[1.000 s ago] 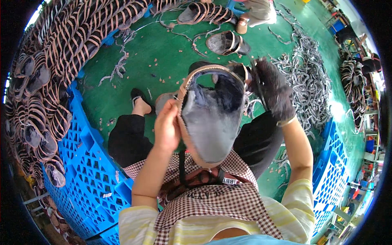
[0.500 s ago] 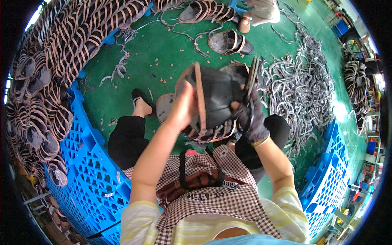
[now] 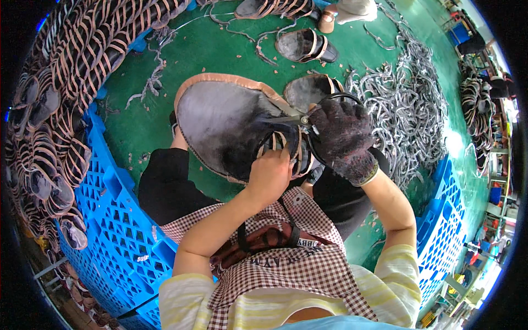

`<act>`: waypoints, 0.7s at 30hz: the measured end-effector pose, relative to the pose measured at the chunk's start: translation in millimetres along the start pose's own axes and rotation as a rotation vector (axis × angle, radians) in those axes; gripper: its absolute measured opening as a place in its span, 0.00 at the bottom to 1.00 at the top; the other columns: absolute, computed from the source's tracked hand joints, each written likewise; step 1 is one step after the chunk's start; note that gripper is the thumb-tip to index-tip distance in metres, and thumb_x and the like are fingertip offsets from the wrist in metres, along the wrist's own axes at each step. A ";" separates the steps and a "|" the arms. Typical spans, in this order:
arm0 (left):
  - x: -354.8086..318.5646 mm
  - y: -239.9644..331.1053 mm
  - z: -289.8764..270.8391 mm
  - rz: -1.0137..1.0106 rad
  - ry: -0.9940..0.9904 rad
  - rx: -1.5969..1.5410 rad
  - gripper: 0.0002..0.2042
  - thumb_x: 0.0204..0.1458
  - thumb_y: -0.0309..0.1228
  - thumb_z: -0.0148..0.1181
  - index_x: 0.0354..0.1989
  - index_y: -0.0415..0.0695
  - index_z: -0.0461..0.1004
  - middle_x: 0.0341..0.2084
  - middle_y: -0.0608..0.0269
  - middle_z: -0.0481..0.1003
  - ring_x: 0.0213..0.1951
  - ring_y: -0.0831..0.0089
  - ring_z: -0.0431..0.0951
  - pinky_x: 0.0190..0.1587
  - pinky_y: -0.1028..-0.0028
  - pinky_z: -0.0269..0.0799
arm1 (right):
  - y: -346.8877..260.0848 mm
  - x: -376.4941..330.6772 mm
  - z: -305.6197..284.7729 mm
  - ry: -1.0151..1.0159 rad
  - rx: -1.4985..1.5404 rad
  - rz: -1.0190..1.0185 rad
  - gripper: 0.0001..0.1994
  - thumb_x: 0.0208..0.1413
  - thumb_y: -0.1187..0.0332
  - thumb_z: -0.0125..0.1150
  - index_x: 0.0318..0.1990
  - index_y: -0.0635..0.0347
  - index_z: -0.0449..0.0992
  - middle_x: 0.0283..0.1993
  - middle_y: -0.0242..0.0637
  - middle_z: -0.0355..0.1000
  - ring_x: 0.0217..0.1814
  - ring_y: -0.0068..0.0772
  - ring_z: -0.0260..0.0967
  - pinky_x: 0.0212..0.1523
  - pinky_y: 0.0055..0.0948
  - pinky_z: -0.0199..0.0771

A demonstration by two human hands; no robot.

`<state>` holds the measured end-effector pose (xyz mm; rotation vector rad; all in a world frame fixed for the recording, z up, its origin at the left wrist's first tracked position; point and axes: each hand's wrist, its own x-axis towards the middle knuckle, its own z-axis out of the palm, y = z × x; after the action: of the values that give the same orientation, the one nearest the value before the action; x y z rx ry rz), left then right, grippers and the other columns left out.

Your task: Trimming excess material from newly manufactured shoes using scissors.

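Note:
My left hand (image 3: 270,175) is closed on the near edge of a black shoe upper (image 3: 217,124) with grey lining and a tan rim. The upper is held up over my knees, its lining toward me. In my right hand (image 3: 345,132), which wears a dark glove, is a pair of scissors (image 3: 304,120). Their handles are spread apart, and the blades reach left over the upper's inner side. Whether the blades have any material between them I cannot tell. Just beyond the scissors, another upper (image 3: 309,91) lies on the floor.
Long rows of nested uppers (image 3: 88,60) line the left side by a blue plastic pallet (image 3: 126,220). At right lies a heap of grey trimmed strips (image 3: 407,110). A second blue pallet (image 3: 443,242) stands beside my right arm. A single upper (image 3: 305,47) rests farther off.
The upper has turned from its black outer side to its grey lining. My left hand has shifted right and nearer. The scissors have swung from upright to pointing left across it.

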<state>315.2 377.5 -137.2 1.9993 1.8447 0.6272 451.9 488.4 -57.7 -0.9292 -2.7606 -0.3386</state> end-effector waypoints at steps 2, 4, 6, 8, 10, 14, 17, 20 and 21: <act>0.2 1.8 2.6 0.024 0.018 0.040 0.20 0.40 0.29 0.56 0.43 0.31 0.66 0.25 0.54 0.72 0.31 0.62 0.73 0.33 0.67 0.70 | 0.0 1.5 2.6 0.003 0.012 -0.009 0.20 0.37 0.61 0.57 0.42 0.52 0.70 0.37 0.36 0.65 0.39 0.39 0.64 0.38 0.37 0.61; 0.7 1.0 3.7 0.054 0.026 0.082 0.20 0.39 0.28 0.55 0.43 0.31 0.67 0.24 0.55 0.72 0.30 0.64 0.73 0.32 0.68 0.70 | 0.1 1.2 9.6 0.030 0.039 -0.025 0.17 0.39 0.62 0.56 0.40 0.53 0.70 0.35 0.35 0.66 0.39 0.38 0.65 0.38 0.38 0.60; -0.5 -1.4 6.7 0.062 0.035 0.106 0.19 0.40 0.28 0.54 0.43 0.31 0.67 0.23 0.55 0.72 0.30 0.64 0.73 0.32 0.68 0.70 | 0.4 1.3 20.8 0.027 0.068 -0.027 0.16 0.38 0.62 0.56 0.38 0.54 0.70 0.33 0.36 0.66 0.36 0.38 0.66 0.37 0.38 0.61; -0.2 -2.9 7.0 0.070 0.042 0.129 0.19 0.40 0.27 0.54 0.42 0.31 0.68 0.22 0.56 0.72 0.30 0.64 0.73 0.32 0.68 0.70 | 1.0 3.3 26.4 0.022 0.097 -0.027 0.15 0.38 0.62 0.56 0.37 0.54 0.70 0.31 0.37 0.67 0.33 0.38 0.67 0.35 0.37 0.61; 0.7 -3.9 5.1 0.010 0.017 0.057 0.20 0.40 0.28 0.55 0.44 0.32 0.67 0.22 0.55 0.72 0.30 0.63 0.73 0.32 0.68 0.70 | 2.0 7.2 29.7 0.015 0.201 0.013 0.13 0.40 0.62 0.57 0.35 0.55 0.70 0.28 0.39 0.68 0.28 0.42 0.68 0.31 0.38 0.64; 16.4 -28.5 8.8 -0.154 -0.029 0.008 0.17 0.40 0.30 0.59 0.38 0.36 0.66 0.24 0.50 0.71 0.29 0.54 0.72 0.31 0.60 0.69 | 29.4 3.2 72.6 -0.027 0.396 0.217 0.14 0.44 0.62 0.60 0.37 0.58 0.70 0.31 0.42 0.70 0.31 0.48 0.68 0.30 0.39 0.68; 41.1 -88.7 16.7 -0.363 0.035 0.062 0.12 0.40 0.30 0.59 0.32 0.40 0.65 0.23 0.50 0.71 0.28 0.51 0.72 0.29 0.57 0.66 | 82.6 2.9 124.9 -0.179 0.554 0.408 0.17 0.45 0.62 0.58 0.41 0.61 0.68 0.38 0.51 0.69 0.42 0.55 0.65 0.38 0.41 0.67; 41.7 -181.0 35.0 -0.416 0.204 0.228 0.12 0.40 0.30 0.59 0.35 0.44 0.66 0.23 0.54 0.72 0.29 0.52 0.72 0.31 0.54 0.62 | 122.0 1.6 157.9 -0.118 0.534 0.442 0.17 0.45 0.61 0.57 0.41 0.61 0.67 0.41 0.54 0.68 0.46 0.56 0.63 0.41 0.43 0.64; 40.8 -204.6 44.5 -0.414 0.224 0.309 0.12 0.41 0.30 0.58 0.35 0.44 0.66 0.23 0.55 0.72 0.29 0.51 0.72 0.31 0.53 0.61 | 135.7 -1.1 167.4 -0.186 0.457 0.539 0.18 0.46 0.60 0.56 0.42 0.61 0.67 0.41 0.54 0.68 0.46 0.57 0.63 0.41 0.44 0.64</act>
<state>169.4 439.0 -280.2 1.6815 2.5305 0.4795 515.5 640.0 -197.1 -1.5496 -2.4251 0.4643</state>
